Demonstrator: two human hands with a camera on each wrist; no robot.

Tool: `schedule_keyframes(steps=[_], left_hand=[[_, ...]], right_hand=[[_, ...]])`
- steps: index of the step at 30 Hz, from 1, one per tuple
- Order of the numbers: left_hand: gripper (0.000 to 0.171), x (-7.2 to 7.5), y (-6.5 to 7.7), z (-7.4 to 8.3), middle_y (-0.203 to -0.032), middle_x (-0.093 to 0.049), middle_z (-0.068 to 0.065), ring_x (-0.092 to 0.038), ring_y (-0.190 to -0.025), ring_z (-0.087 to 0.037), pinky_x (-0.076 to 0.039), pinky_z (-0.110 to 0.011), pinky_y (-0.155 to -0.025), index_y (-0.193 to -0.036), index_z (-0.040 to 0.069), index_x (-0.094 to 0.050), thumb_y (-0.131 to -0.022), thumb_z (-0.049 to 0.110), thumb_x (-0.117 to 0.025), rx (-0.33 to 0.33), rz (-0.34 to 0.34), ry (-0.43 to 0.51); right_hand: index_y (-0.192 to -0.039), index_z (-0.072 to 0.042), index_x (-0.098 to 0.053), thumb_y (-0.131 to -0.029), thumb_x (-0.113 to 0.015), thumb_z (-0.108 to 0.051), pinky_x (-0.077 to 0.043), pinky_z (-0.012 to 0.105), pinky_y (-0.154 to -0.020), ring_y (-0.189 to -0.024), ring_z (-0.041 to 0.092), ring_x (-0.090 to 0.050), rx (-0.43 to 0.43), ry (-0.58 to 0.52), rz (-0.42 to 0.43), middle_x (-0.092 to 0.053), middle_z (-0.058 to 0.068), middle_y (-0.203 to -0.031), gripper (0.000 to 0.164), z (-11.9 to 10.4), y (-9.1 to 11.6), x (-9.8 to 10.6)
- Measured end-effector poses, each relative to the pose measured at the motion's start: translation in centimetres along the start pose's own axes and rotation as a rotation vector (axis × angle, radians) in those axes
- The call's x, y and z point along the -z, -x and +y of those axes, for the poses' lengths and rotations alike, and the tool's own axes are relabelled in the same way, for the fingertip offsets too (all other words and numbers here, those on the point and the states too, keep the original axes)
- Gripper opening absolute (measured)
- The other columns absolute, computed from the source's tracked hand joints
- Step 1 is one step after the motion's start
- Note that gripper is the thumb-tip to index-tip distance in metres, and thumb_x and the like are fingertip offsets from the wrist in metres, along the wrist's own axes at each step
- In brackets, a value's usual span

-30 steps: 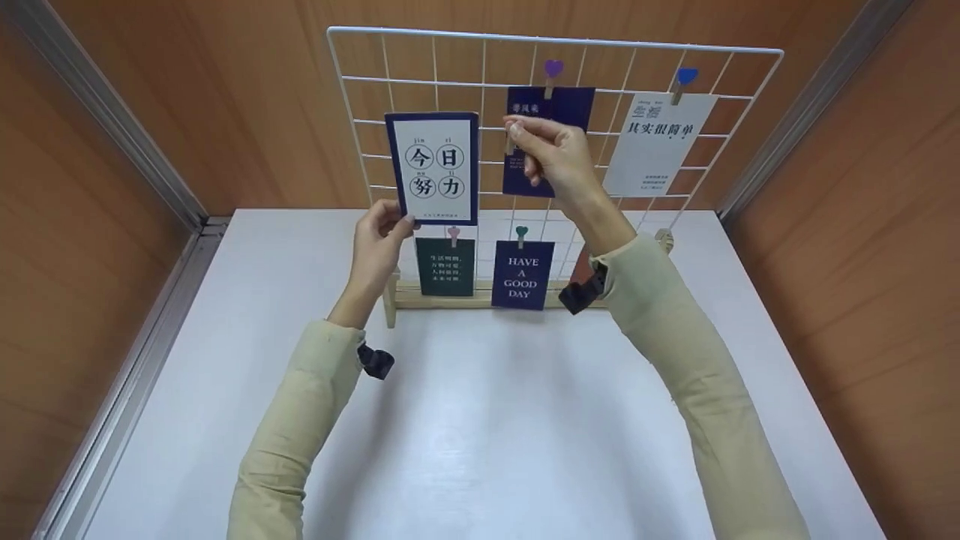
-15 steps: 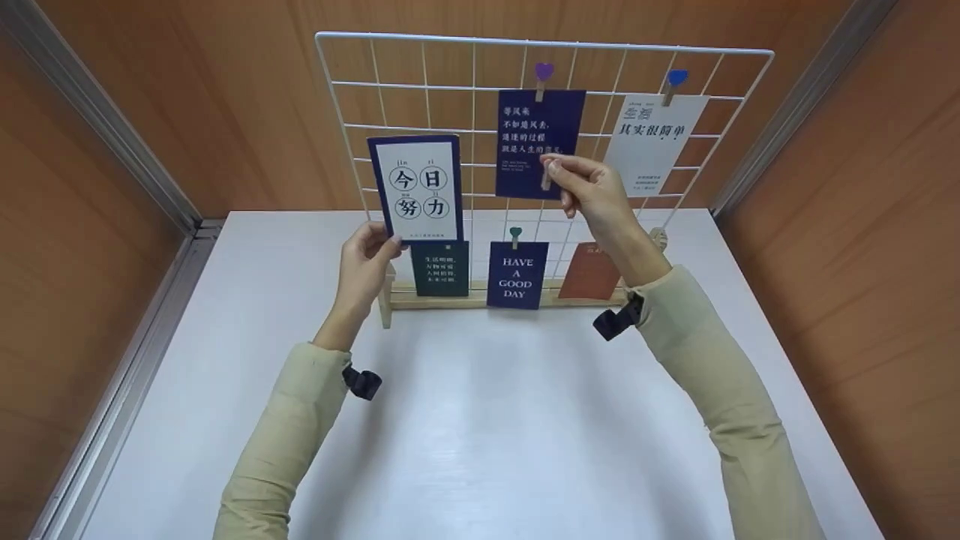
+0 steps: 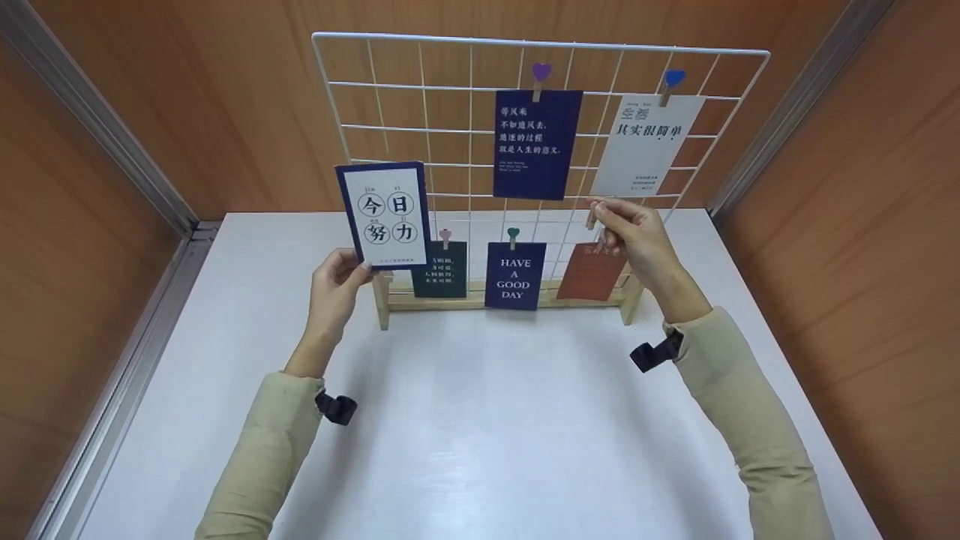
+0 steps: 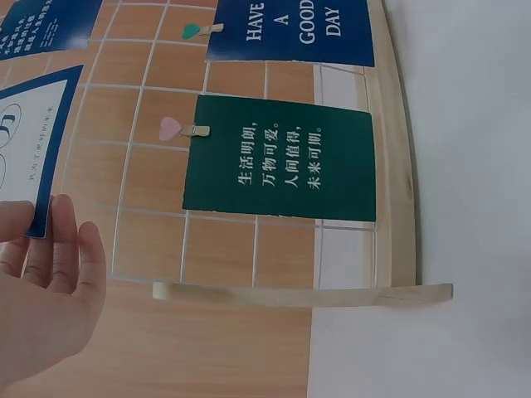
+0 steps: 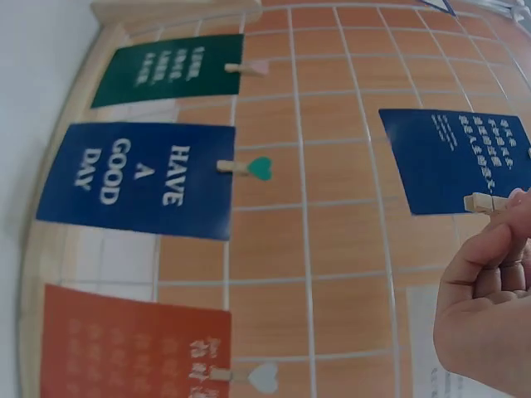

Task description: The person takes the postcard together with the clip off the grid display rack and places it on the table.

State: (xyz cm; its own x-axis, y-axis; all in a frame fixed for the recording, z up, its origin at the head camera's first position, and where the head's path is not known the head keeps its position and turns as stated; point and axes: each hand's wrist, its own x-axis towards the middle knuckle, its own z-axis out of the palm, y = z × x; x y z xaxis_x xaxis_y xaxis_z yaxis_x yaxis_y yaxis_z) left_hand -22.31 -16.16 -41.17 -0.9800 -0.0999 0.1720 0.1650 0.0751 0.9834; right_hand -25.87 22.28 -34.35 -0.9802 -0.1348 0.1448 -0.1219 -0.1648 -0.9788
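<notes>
My left hand (image 3: 334, 292) pinches a white card with a dark blue border (image 3: 390, 251) by its lower left corner, thumb in front. The card is upright and tilted a little, before the left side of the white wire grid (image 3: 471, 172), overlapping the green card (image 3: 441, 289) in the head view. A small wooden clothespin (image 5: 485, 203) is pinched between my right thumb and fingertips. In the head view my right hand (image 3: 645, 240) is below the white hanging card (image 3: 637, 150) and partly covers the orange card (image 3: 589, 277). Most of the held card lies outside the left wrist view.
The grid stands in a wooden base (image 3: 450, 304) on a white table (image 3: 465, 420). Clothespins with heart tops hold several cards on it, including a dark blue card (image 3: 536, 146) and a "HAVE A GOOD DAY" card (image 3: 515, 277). Wooden panels enclose the back and sides.
My left hand has moved down and left with the bordered card. The right hand, still pinching the clothespin, has moved right and down, uncovering the dark blue card.
</notes>
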Motion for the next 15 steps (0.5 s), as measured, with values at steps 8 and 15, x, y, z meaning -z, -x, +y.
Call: schedule_keyframes(steps=[8,15], left_hand=[[0.022,1.2,1.6,-1.6,-0.099,-0.056,-0.014,-0.056,-0.088,-0.017,-0.043,-0.026,-0.082,-0.106,-0.006,-0.05,-0.089,0.007,-0.051,0.028,0.024,-0.025],[0.023,2.1,2.7,-2.8,-0.1,-0.055,-0.013,-0.056,-0.089,-0.016,-0.043,-0.025,-0.083,-0.108,-0.005,-0.049,-0.089,0.008,-0.051,0.081,0.05,-0.03]], right_hand=[[-0.106,-0.003,-0.063,-0.085,-0.059,-0.016,-0.035,0.015,-0.045,-0.055,0.007,-0.041,-0.031,0.033,0.007,-0.056,0.002,-0.078,0.025,1.2,2.0,2.5],[-0.108,0.002,-0.06,-0.087,-0.056,-0.016,-0.038,0.019,-0.052,-0.058,0.009,-0.041,-0.04,0.155,-0.045,-0.057,0.001,-0.08,0.028,2.0,3.4,4.7]])
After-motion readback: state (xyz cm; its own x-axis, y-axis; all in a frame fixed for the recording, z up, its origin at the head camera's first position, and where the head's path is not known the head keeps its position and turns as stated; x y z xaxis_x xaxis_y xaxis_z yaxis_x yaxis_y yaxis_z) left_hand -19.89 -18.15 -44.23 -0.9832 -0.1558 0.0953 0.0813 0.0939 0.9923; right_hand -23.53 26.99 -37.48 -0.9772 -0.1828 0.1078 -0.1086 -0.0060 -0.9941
